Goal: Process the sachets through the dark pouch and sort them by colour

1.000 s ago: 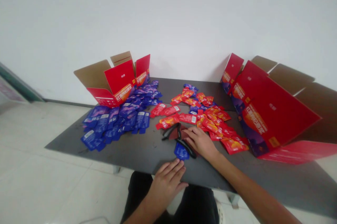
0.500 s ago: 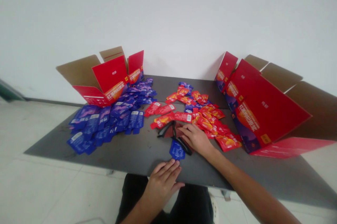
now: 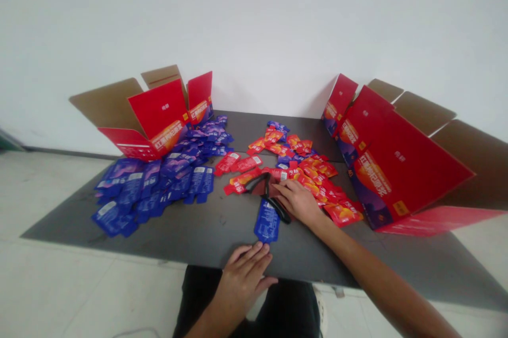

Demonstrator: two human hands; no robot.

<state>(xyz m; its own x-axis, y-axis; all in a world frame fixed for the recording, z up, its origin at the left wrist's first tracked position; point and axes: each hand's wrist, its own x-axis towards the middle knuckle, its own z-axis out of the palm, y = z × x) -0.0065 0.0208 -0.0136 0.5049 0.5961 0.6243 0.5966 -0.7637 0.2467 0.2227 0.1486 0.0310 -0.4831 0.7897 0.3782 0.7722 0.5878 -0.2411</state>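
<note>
My right hand [image 3: 297, 200] has its fingers closed on a pair of sunglasses [image 3: 273, 210] with a black frame and reddish see-through lenses. The glasses are tilted over the far end of a single blue sachet [image 3: 266, 224], hiding part of it. At the table's near edge lies my left hand [image 3: 248, 269], palm down with straight fingers. Its fingertips reach the near tip of that blue sachet; whether they press on it I cannot tell. Just beyond the glasses is a pile of red sachets [image 3: 317, 174], with a few blue ones among them.
A heap of blue sachets [image 3: 166, 182] spreads over the left of the dark grey table [image 3: 222, 232]. Behind it stands an open red carton [image 3: 156, 110]. Larger open red cartons [image 3: 405, 158] stand on the right with flaps up. A white wall [image 3: 254, 36] rises behind the table.
My right hand has shifted the sunglasses slightly away from me, so more of the blue sachet shows. My left hand stays almost in place. The view has turned a little.
</note>
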